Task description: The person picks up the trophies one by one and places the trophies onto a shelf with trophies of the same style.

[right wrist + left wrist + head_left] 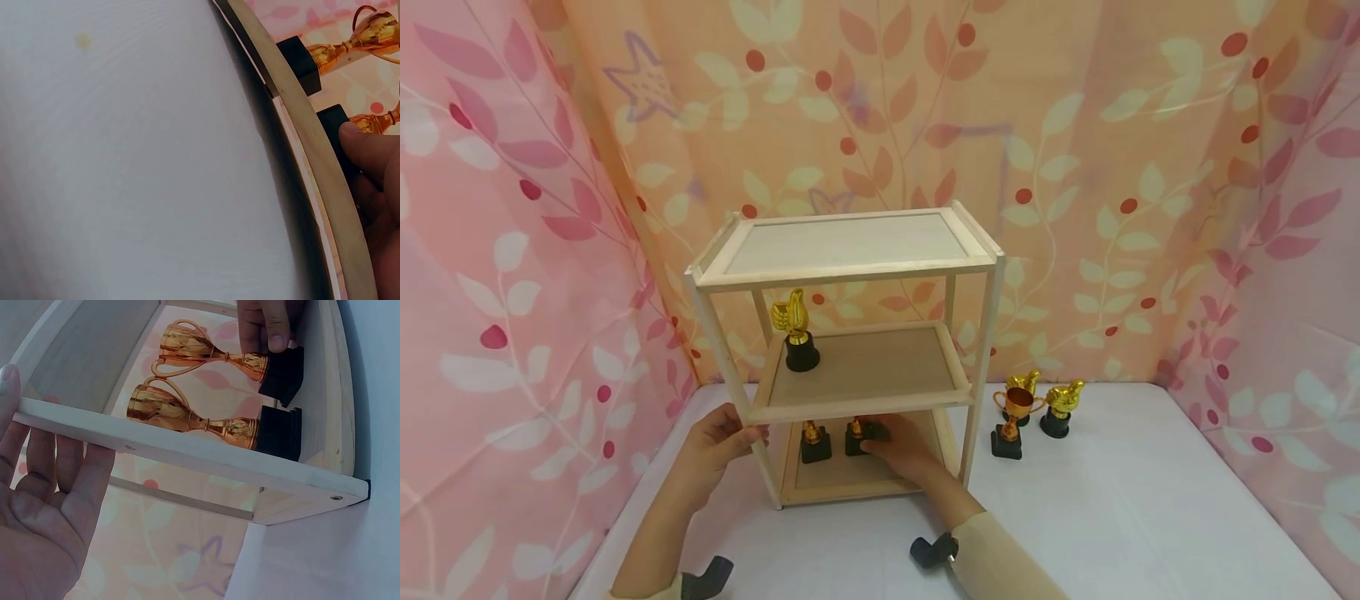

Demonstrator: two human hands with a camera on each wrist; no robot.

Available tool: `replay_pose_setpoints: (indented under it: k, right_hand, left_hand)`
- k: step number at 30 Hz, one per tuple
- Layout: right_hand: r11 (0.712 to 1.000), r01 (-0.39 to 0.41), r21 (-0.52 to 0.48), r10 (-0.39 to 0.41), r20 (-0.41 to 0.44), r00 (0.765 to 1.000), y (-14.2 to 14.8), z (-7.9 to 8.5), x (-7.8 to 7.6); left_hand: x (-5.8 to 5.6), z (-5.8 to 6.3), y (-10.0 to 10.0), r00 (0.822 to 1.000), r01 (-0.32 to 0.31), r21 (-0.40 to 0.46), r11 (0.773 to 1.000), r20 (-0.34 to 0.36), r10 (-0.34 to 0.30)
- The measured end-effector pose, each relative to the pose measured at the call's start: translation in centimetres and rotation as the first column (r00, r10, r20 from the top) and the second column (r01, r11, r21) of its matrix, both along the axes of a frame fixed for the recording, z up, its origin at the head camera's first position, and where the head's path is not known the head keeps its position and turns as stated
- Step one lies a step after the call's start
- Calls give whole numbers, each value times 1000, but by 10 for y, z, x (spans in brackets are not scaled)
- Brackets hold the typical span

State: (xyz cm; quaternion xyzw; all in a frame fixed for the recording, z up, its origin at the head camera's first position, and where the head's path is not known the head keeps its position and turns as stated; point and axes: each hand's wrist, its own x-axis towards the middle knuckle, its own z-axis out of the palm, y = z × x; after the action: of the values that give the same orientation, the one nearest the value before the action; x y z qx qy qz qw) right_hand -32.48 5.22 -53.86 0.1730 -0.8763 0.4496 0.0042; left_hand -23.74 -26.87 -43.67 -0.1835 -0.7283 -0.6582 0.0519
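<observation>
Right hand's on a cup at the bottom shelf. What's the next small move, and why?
I'd probably ease the right hand off the cup: its black base appears to rest on the bottom shelf, beside another cup, while the left hand holds the front-left post.

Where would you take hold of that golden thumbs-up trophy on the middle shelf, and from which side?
I'd take the thumbs-up trophy by its round black base, coming from the front right. The base is a plain, short cylinder, probably easier to hold than the uneven gold top. A post stands toward its front left, while the middle shelf lies bare to its right.
</observation>
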Motion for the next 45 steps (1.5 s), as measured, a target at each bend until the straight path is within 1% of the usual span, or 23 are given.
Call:
replay_pose_setpoints:
  k: [10,15,17,21,24,26,29,33,37,39,45]
  right_hand:
    - [1000,-7,-18,7,9,1000,2,2,3]
    - [998,-40,-45,41,11,999,6,7,5]
    - [996,-48,-80,51,33,998,8,9,7]
    - [990,-26,-140,41,105,994,12,13,12]
    - [989,-3,-149,22,128,992,16,18,19]
    - [990,-2,-142,19,115,993,18,23,24]
    - [992,-22,-122,31,72,997,21,31,33]
    - [990,-88,-113,88,-4,996,26,40,46]
    - [981,-161,-106,155,-57,986,33,51,59]
    - [978,-184,-100,178,-64,982,36,58,65]
    - [975,-216,-56,212,-71,975,42,78,84]
  left_hand:
    - [1,1,2,999,-36,-25,999,19,36]
    - [2,0,2,999,-34,-7,999,19,34]
    - [2,-2,2,999,-26,3,1000,20,26]
    - [1,-5,2,1000,-12,16,1000,22,11]
    - [0,-6,1,1000,-5,21,1000,19,4]
    - [0,-6,1,1000,-3,19,1000,13,3]
    - [0,-4,1,1000,-9,17,1000,8,9]
    - [1,-3,1,1000,-16,7,1000,13,16]
    - [2,-3,1,1000,-19,-2,1000,19,19]
    - [2,-3,2,1000,-23,0,1000,16,23]
    - [2,-2,2,999,-34,-12,999,14,34]
